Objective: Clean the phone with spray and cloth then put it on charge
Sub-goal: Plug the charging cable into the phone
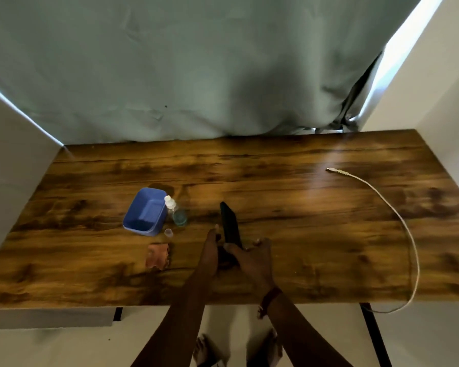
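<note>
Phone (229, 223): on edge over the table (302, 234), between both hands
Right hand (252, 258): fingers clamped round its lower end
Left hand (210, 250): fingers straight, against its side
Cloth (158, 255), spray bottle (174, 207): lying left, unheld
Cable (382, 202): far right, unconnected; charging likely still to do

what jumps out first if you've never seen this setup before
A dark phone is tilted up off the wooden table near its front middle, the right hand gripping its lower end, the left hand beside it. Left of it sits a blue tub with a spray bottle; a white cable curves along the right side.
</note>
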